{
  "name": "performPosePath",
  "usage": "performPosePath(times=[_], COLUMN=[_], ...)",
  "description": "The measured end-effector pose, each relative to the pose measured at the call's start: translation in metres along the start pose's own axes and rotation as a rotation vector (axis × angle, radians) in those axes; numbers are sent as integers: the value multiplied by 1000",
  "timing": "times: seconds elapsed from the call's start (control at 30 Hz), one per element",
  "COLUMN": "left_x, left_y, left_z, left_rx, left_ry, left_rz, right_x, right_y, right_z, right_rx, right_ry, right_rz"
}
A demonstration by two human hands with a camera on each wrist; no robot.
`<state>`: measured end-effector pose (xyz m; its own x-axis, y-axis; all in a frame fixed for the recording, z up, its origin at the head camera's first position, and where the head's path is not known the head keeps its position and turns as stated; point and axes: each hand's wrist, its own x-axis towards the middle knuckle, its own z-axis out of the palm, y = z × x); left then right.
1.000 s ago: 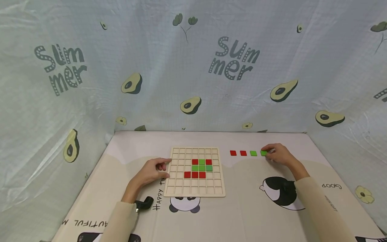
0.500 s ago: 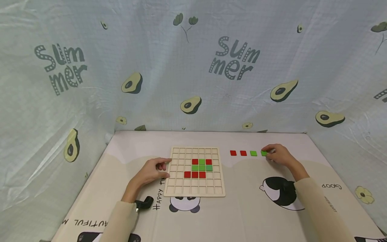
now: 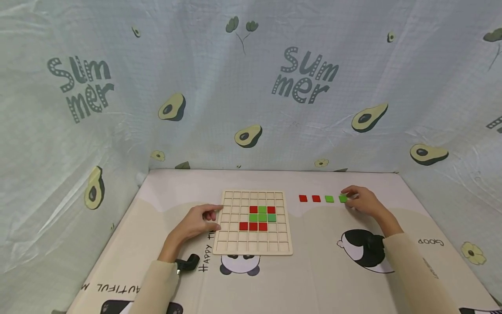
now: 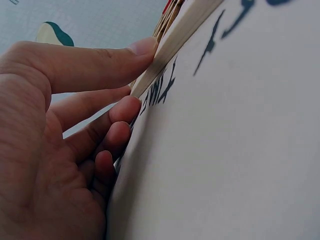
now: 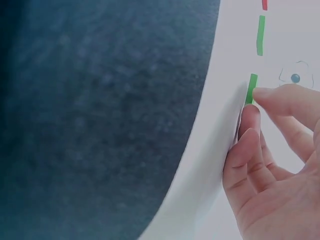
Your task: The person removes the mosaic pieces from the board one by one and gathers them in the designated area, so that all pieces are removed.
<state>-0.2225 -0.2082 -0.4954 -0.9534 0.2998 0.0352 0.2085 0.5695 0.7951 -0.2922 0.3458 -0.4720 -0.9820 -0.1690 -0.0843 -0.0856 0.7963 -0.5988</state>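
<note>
A square wooden grid board (image 3: 231, 246) lies mid-table with red and green tiles in several cells. My left hand (image 3: 198, 221) is at its left edge, thumb and index finger touching the rim. In the left wrist view, the left thumb (image 4: 100, 67) rests against the wooden rim (image 4: 165, 55), the other fingers loosely bent below. Right of the board is a row of two red and two green tiles. My right hand (image 3: 362, 201) is at the rightmost green tile (image 3: 342, 198), index finger at its far side, thumb by its near right corner. The right wrist view shows the thumb tip overlapping that green tile (image 5: 251, 85).
A red tile (image 3: 303, 198), another red tile (image 3: 316, 198) and a green tile (image 3: 329, 199) continue the row leftward. A printed cloth (image 3: 321, 279) covers the table, and a patterned curtain (image 3: 204, 78) encloses its back and sides.
My right index finger has shifted slightly right and off the end green tile, showing more of it. The left hand, board and tiles stay where they were.
</note>
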Motion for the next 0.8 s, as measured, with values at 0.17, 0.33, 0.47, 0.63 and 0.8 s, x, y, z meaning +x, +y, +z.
performPosePath(times=[0.17, 0.33, 0.47, 0.63, 0.8], left_x=[0, -1, -1, -1, -1], left_y=[1, 1, 1, 1, 0], left_z=[0, 0, 0, 0, 1], left_rx=[-6, -3, -4, 0, 9], left_ry=[1, 2, 6, 7, 6], left_rz=[1, 4, 3, 5, -1], right_x=[-3, -8, -11, -16, -22], right_y=[-1, -11, -21, -36, -52], right_z=[2, 3, 6, 11, 19], right_rx=[6, -14, -30, -30, -9], right_ry=[21, 59, 86, 93, 73], right_rz=[0, -34, -73, -112, -142])
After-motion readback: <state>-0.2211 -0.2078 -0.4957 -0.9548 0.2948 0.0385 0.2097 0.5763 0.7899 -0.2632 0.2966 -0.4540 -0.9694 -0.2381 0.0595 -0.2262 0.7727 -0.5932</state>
